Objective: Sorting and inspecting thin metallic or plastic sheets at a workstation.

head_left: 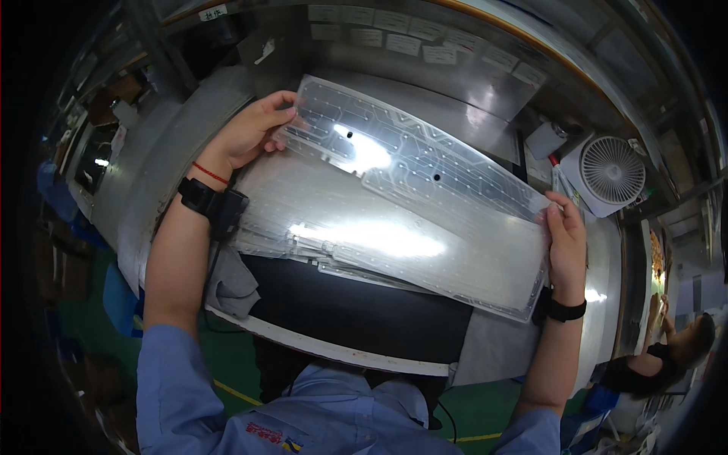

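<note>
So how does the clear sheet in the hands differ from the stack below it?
The clear sheet is one piece, held near its ends by the left hand and right hand; the stack is many layers, unevenly piled. The clear sheet shows fine lines and two dark spots; the stack's top looks cloudier. Both are long and catch bright glare.

Has a green floor (485,409) with yellow lines (236,392), a metal wall (466,102) bearing white paper labels (403,45), and a long grey workbench (171,152).

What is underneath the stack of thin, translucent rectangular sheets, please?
A flat black mat shows along the near edge of the stack; what lies beneath its middle is covered.
</note>
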A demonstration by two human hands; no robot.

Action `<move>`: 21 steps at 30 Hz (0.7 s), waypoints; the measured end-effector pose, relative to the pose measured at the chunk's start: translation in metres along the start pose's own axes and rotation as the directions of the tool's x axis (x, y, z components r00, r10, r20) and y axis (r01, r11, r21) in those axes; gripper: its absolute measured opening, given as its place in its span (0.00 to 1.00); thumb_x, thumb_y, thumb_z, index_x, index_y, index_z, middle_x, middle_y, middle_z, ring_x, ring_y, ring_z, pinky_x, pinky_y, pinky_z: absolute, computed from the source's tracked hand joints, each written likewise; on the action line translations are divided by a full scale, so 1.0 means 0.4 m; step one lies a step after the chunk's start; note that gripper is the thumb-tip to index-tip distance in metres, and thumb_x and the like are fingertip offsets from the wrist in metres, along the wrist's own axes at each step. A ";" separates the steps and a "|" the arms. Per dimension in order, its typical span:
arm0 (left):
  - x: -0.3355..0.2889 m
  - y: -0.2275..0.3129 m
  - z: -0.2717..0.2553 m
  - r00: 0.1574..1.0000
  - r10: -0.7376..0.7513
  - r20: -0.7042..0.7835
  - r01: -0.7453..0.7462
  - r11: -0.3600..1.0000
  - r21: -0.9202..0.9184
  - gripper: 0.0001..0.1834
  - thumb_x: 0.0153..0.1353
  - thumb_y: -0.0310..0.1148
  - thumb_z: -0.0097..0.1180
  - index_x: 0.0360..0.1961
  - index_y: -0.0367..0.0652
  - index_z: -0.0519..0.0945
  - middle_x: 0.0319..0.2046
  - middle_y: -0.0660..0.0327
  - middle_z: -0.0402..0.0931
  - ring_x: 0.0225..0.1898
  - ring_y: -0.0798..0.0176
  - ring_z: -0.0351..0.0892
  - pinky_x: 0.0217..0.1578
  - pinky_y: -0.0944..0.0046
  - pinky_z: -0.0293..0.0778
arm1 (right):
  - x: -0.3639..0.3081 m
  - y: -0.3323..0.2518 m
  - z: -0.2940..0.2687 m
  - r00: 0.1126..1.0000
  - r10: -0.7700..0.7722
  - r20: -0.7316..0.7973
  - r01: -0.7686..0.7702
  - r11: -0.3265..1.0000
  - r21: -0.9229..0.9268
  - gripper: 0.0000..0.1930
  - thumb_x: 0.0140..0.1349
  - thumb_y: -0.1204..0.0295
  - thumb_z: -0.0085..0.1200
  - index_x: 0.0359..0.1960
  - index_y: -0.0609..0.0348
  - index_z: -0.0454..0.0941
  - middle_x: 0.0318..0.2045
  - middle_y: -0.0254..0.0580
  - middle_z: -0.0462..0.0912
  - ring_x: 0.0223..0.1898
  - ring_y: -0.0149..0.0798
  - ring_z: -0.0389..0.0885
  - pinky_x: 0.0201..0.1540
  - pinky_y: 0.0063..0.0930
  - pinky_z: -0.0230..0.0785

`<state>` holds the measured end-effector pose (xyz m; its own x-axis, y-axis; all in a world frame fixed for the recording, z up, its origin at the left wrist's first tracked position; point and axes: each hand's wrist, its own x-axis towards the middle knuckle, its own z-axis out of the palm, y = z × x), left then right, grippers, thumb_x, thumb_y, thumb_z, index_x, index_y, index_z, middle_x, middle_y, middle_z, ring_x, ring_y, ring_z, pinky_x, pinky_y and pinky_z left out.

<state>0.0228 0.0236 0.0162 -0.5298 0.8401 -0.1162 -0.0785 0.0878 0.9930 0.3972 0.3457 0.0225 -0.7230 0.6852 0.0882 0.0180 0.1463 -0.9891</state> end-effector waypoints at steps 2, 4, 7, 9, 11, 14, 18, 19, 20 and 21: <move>0.004 -0.011 -0.033 0.998 0.065 -0.021 -0.067 0.992 -0.108 0.15 0.67 0.34 0.48 0.53 0.44 0.70 0.38 0.61 0.79 0.23 0.82 0.67 0.20 0.82 0.62 | -0.002 -0.002 0.007 1.000 0.016 0.001 -0.016 1.000 -0.001 0.18 0.68 0.71 0.47 0.57 0.62 0.66 0.31 0.31 0.75 0.36 0.24 0.75 0.43 0.17 0.66; 0.010 -0.022 -0.041 0.994 0.068 -0.089 -0.080 0.989 -0.128 0.16 0.68 0.34 0.47 0.55 0.45 0.69 0.39 0.61 0.78 0.24 0.81 0.67 0.21 0.82 0.63 | -0.003 -0.005 0.005 0.999 0.034 -0.004 -0.034 0.999 -0.007 0.23 0.67 0.71 0.48 0.62 0.63 0.62 0.32 0.32 0.75 0.36 0.25 0.75 0.42 0.16 0.66; 0.012 -0.028 -0.047 0.982 0.085 -0.171 -0.111 0.982 -0.150 0.20 0.68 0.34 0.47 0.59 0.42 0.65 0.42 0.58 0.77 0.28 0.79 0.71 0.25 0.83 0.68 | -0.006 -0.008 -0.001 0.997 0.055 0.053 -0.047 0.990 -0.135 0.30 0.64 0.73 0.52 0.66 0.64 0.55 0.34 0.33 0.75 0.36 0.25 0.75 0.42 0.17 0.67; 0.014 -0.026 -0.037 0.978 0.098 -0.184 -0.128 0.980 -0.154 0.22 0.68 0.34 0.46 0.61 0.38 0.63 0.46 0.55 0.75 0.33 0.76 0.75 0.29 0.84 0.72 | -0.010 -0.006 -0.007 0.985 0.079 0.153 -0.064 0.993 -0.101 0.28 0.61 0.75 0.54 0.64 0.64 0.61 0.33 0.31 0.76 0.35 0.24 0.74 0.39 0.15 0.67; 0.019 -0.018 -0.009 0.948 0.055 -0.312 -0.156 0.939 -0.307 0.25 0.69 0.35 0.45 0.63 0.33 0.60 0.51 0.48 0.71 0.48 0.64 0.77 0.44 0.76 0.77 | -0.016 -0.010 -0.010 0.982 0.083 0.171 -0.045 0.976 -0.211 0.25 0.61 0.75 0.55 0.61 0.64 0.65 0.32 0.30 0.75 0.34 0.23 0.73 0.38 0.14 0.66; 0.012 -0.017 -0.026 0.970 0.041 -0.242 -0.118 0.942 -0.315 0.25 0.69 0.36 0.44 0.61 0.29 0.61 0.55 0.43 0.68 0.56 0.54 0.72 0.53 0.68 0.75 | -0.014 -0.018 -0.013 0.971 0.135 0.199 -0.061 0.938 -0.340 0.18 0.60 0.74 0.55 0.53 0.63 0.73 0.31 0.28 0.75 0.33 0.21 0.71 0.36 0.12 0.63; 0.006 -0.011 -0.024 0.980 0.032 -0.198 -0.085 0.961 -0.263 0.24 0.69 0.36 0.44 0.60 0.30 0.63 0.56 0.43 0.67 0.54 0.56 0.74 0.52 0.68 0.76 | -0.016 -0.030 -0.012 0.967 0.207 0.146 -0.135 0.909 -0.394 0.08 0.63 0.74 0.52 0.42 0.62 0.76 0.30 0.27 0.73 0.32 0.20 0.69 0.35 0.12 0.61; 0.005 -0.009 -0.024 0.982 0.034 -0.184 -0.081 0.963 -0.255 0.23 0.69 0.36 0.44 0.59 0.30 0.64 0.56 0.43 0.68 0.54 0.56 0.74 0.52 0.68 0.76 | -0.015 -0.026 -0.009 0.967 0.206 0.147 -0.134 0.910 -0.393 0.08 0.63 0.74 0.52 0.42 0.62 0.76 0.30 0.27 0.73 0.32 0.20 0.69 0.35 0.12 0.61; 0.003 -0.007 -0.023 0.985 0.035 -0.171 -0.077 0.966 -0.247 0.23 0.69 0.36 0.44 0.59 0.30 0.64 0.55 0.43 0.68 0.54 0.56 0.74 0.52 0.68 0.75 | -0.013 -0.018 -0.006 0.987 0.093 0.134 -0.040 0.934 -0.355 0.07 0.64 0.74 0.51 0.40 0.62 0.76 0.30 0.26 0.73 0.32 0.20 0.68 0.36 0.13 0.60; 0.004 -0.006 -0.018 0.985 0.034 -0.170 -0.076 0.966 -0.247 0.23 0.69 0.36 0.44 0.59 0.30 0.64 0.55 0.43 0.68 0.54 0.56 0.74 0.52 0.68 0.75 | -0.012 -0.012 -0.004 0.993 -0.019 0.114 0.054 0.946 -0.320 0.05 0.65 0.74 0.49 0.39 0.61 0.75 0.29 0.26 0.73 0.32 0.20 0.68 0.37 0.13 0.60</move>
<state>0.0160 0.0209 0.0134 -0.6681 0.7394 -0.0837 -0.2443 -0.1117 0.9632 0.4017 0.3430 0.0268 -0.7970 0.5968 0.0925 0.1985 0.4036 -0.8931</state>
